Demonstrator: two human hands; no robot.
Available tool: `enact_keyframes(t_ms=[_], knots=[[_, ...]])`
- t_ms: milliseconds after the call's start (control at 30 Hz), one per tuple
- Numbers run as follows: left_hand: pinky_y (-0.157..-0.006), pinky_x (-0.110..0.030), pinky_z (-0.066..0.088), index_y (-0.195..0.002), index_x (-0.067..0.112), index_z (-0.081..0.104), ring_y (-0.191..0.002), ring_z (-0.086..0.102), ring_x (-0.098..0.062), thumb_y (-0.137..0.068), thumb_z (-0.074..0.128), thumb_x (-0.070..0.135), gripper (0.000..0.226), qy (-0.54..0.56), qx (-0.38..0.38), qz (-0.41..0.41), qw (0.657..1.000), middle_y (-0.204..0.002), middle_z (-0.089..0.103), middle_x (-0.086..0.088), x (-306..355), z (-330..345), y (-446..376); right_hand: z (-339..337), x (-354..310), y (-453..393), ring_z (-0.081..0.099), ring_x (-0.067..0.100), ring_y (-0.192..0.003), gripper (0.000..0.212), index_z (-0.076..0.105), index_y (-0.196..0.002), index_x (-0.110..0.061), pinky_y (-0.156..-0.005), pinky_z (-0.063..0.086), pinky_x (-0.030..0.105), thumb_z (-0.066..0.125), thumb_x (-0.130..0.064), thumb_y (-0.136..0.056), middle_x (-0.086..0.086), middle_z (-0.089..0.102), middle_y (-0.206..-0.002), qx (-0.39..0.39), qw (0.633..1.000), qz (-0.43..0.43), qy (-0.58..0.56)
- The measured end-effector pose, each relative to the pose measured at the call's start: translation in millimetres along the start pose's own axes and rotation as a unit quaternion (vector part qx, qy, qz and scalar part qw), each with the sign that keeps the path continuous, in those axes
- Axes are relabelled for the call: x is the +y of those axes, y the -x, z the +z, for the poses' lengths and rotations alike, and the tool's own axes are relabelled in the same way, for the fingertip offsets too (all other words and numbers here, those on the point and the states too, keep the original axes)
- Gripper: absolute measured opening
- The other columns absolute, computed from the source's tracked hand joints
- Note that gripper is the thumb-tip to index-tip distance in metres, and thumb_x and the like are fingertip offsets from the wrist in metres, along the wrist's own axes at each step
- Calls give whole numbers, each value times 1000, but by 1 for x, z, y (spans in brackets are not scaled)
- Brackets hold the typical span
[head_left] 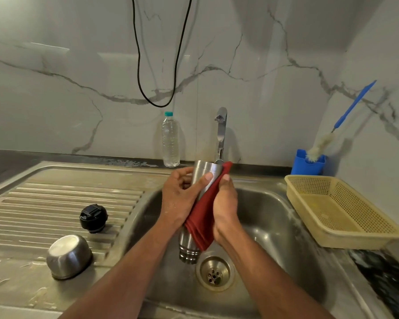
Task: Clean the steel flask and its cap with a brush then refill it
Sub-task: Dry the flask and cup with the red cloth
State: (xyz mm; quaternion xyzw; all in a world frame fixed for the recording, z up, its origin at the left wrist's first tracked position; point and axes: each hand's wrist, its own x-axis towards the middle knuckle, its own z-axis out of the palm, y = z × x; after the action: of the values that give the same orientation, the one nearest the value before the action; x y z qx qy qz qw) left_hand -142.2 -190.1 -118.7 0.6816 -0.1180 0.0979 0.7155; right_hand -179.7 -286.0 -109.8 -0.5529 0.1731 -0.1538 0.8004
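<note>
Head view is showing two hands working over one steel sink (274, 217). One steel flask (205, 173) is being held upside down between them, its threaded mouth pointing down just above the one drain (215, 272) and its flat base pointing up toward the one tap (221, 127). The left hand (180, 199) is gripping the flask's upper body, fingers curled around it and thumb lying across the front. The right hand (225, 203) is pressing one red cloth (205, 217) against the flask's side, fingers wrapped over the cloth, thumb pointing up; the cloth is hanging down from under the palm.

To the left of the left hand, on the ribbed draining board (55, 203), two things are sitting: one black cap (93, 218), and nearer the person one steel cup (69, 256) turned mouth down. Beyond the hands, one clear plastic bottle (170, 140) with a teal lid is standing against the marble wall, left of the tap. To the right of the right hand, one yellow basket (341, 210) is resting on the table, and behind it one blue holder (308, 165) is carrying one brush (346, 120) with a blue handle, leaning to the right. One black cable (138, 65) is looping down the wall.
</note>
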Motion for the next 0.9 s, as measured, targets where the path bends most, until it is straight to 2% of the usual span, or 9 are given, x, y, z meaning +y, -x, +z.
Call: enact_keyframes(t_ms=[100,167,300,400,467,533,633,767,900], knots=[[-95,-53,62,-124,21,70,-100,77,-27,-85,79,56,53,39,-82,-29,995,-111,79,-6,-3,-2,3,-2,-8,2,70,25,-109,40,61,-134,-30,-100,57,47,33,-48,-112,7,71,-120,2,999,-38,28],[-90,-52,63,-121,21,73,-95,77,-30,-92,69,54,44,54,-81,-22,995,-106,79,-9,-2,0,7,-3,-12,5,69,22,-107,41,61,-132,-30,-98,57,43,31,-48,-112,5,70,-119,-11,997,-37,59],[-68,-28,63,-107,18,73,-76,75,-18,-102,49,54,44,93,46,-6,995,-91,79,-7,13,4,4,3,-2,7,73,20,-99,52,69,-120,-24,-97,58,43,27,-53,-111,6,75,-107,-60,984,-9,168],[-58,-26,60,-98,17,71,-66,75,-13,-104,48,57,46,173,161,-61,970,-79,77,-1,23,-8,-7,10,16,3,73,23,-95,64,71,-117,-16,-90,59,40,31,-65,-103,9,75,-103,-76,973,27,216],[-57,-26,59,-92,20,69,-63,74,-9,-104,49,60,46,190,183,-79,961,-73,75,3,24,-12,-8,10,30,-4,76,32,-97,71,73,-118,-14,-93,60,49,38,-70,-92,16,77,-105,-67,979,75,180],[-55,-23,57,-90,19,68,-60,72,-6,-106,47,56,45,169,167,-59,970,-71,73,4,25,-9,-6,8,27,1,77,35,-93,56,74,-115,-15,-90,62,52,42,-57,-99,18,79,-100,-53,983,109,141],[-57,-22,56,-89,18,66,-61,68,-6,-110,44,48,42,98,122,27,987,-70,70,5,20,-4,-6,3,22,4,76,30,-91,40,75,-110,-17,-84,64,41,41,-39,-111,15,78,-100,-34,988,108,107],[-64,-21,48,-100,26,67,-69,60,-5,-100,42,68,49,-73,33,146,986,-80,67,10,-2,-5,-6,8,20,11,73,26,-100,39,72,-104,-25,-93,60,43,37,-41,-113,9,76,-106,3,998,37,56],[-69,-18,50,-109,30,69,-76,65,-3,-105,45,61,40,-98,-37,141,984,-89,72,11,-4,-8,-3,5,8,10,71,16,-97,36,69,-104,-31,-88,58,33,35,-40,-113,2,74,-104,46,994,-95,7]])
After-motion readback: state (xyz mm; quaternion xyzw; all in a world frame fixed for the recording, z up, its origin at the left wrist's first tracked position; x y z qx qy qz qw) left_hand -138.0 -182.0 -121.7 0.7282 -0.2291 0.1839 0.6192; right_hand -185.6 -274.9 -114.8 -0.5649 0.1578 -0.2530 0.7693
